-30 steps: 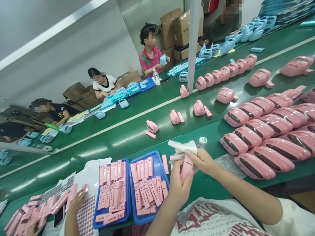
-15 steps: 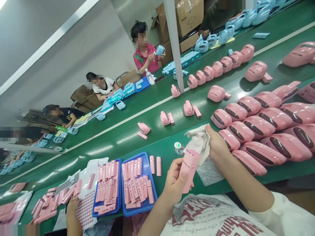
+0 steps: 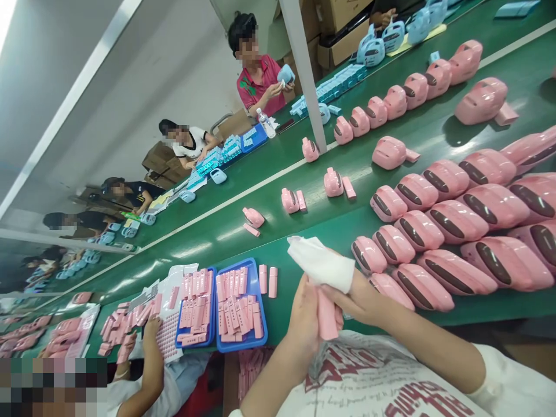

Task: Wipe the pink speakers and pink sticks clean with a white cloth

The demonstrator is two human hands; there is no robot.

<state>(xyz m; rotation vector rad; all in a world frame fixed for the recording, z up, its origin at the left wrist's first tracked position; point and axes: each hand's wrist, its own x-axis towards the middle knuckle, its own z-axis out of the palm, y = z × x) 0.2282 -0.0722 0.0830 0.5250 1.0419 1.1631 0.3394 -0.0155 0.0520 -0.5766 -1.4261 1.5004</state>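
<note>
The left hand (image 3: 304,315) wraps its fingers around a pink strip part (image 3: 326,315), held upright just above the bench (image 3: 304,243) edge. The right hand (image 3: 360,298) pinches a white cloth (image 3: 322,266) against the part's top, so the step in hand looks like wiping. The next move probably calls for turning the part to reach its unwiped faces. Two blue trays (image 3: 260,341) of similar parts sit near, with two loose ones (image 3: 267,280) beside them. A co-worker's hand (image 3: 152,330) works at the left.
</note>
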